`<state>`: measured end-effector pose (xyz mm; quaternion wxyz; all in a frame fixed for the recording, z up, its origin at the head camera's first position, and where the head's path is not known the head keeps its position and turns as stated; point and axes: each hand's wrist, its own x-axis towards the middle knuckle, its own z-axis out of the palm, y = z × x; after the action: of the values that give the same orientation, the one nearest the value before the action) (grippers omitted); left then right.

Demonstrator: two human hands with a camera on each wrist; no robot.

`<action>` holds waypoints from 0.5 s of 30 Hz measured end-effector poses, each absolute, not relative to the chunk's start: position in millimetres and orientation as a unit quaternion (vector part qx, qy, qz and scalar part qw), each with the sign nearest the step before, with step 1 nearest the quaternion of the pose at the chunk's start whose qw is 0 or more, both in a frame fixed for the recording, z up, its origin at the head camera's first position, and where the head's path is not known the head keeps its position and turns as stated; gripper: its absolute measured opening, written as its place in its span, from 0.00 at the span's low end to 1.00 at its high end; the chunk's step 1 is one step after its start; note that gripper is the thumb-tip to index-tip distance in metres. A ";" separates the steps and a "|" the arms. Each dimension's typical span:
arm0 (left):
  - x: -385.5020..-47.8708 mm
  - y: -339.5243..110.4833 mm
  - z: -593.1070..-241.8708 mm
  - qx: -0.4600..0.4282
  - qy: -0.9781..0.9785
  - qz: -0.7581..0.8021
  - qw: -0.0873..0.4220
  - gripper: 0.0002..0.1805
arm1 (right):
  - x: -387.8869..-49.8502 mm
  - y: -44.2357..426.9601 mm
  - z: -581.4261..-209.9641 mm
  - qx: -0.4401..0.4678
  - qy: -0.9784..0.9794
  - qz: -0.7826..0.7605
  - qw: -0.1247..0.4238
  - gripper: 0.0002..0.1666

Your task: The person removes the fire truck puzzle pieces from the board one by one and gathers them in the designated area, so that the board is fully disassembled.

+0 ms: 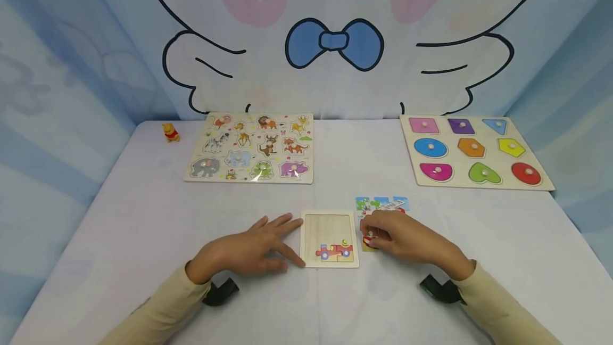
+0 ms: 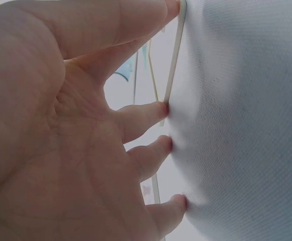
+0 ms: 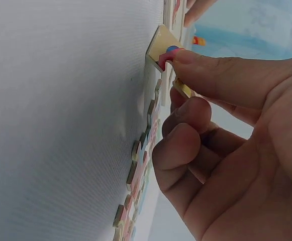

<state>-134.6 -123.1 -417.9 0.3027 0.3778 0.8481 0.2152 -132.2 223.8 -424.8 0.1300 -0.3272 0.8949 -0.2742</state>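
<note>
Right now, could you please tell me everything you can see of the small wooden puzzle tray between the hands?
The puzzle tray is a squarish, pale board that looks like wood, with a raised rim around a shallow recess. Its lower-right part holds picture pieces showing a red vehicle with bluish wheels; the rest of the recess is bare. It lies flat on the white cloth, with fingertips of the left hand touching its left edge.

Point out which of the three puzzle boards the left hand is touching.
The small square board, mostly bare, its left edge met by the left hand; the animal board and the shape board lie farther back, untouched.
</note>
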 end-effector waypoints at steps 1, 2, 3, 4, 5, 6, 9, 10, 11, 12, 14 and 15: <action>-134.5 -123.2 -417.8 0.379 0.848 0.215 0.302 0.16 | -132.1 223.9 -424.6 -0.328 0.895 -0.272 0.128 0.09; -134.4 -123.3 -417.6 0.379 0.848 0.215 0.302 0.16 | -132.0 223.9 -424.8 -0.329 0.897 -0.269 0.126 0.09; -134.3 -123.4 -417.5 0.378 0.848 0.216 0.302 0.16 | -131.8 223.6 -425.0 -0.327 0.898 -0.266 0.124 0.09; -134.2 -123.4 -417.4 0.378 0.848 0.216 0.301 0.16 | -131.5 223.4 -425.2 -0.326 0.900 -0.261 0.121 0.10; -134.1 -123.4 -417.3 0.378 0.848 0.217 0.301 0.16 | -130.9 223.0 -425.7 -0.325 0.903 -0.255 0.118 0.10; -134.0 -123.5 -417.3 0.377 0.848 0.218 0.301 0.16 | -130.4 222.6 -426.3 -0.322 0.906 -0.250 0.114 0.10; -133.9 -123.4 -417.5 0.375 0.848 0.221 0.302 0.16 | -129.0 221.2 -427.5 -0.315 0.914 -0.236 0.103 0.11; -133.9 -123.3 -417.6 0.375 0.848 0.221 0.302 0.16 | -128.5 220.8 -427.9 -0.312 0.915 -0.234 0.099 0.12; -133.9 -123.3 -417.7 0.375 0.848 0.221 0.302 0.16 | -128.1 220.7 -428.2 -0.310 0.917 -0.233 0.096 0.12; -133.9 -123.3 -417.8 0.375 0.849 0.221 0.302 0.16 | -127.8 220.4 -428.2 -0.307 0.918 -0.233 0.094 0.12; -134.0 -123.3 -418.1 0.376 0.849 0.219 0.301 0.16 | -127.0 220.1 -428.2 -0.301 0.920 -0.232 0.094 0.12; -134.0 -123.3 -418.3 0.376 0.849 0.219 0.300 0.16 | -126.7 219.9 -428.5 -0.297 0.922 -0.231 0.094 0.12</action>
<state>-134.0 -123.3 -418.3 0.3004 0.3764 0.8487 0.2186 -126.7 219.9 -428.5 0.0937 -0.2969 0.9219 -0.2307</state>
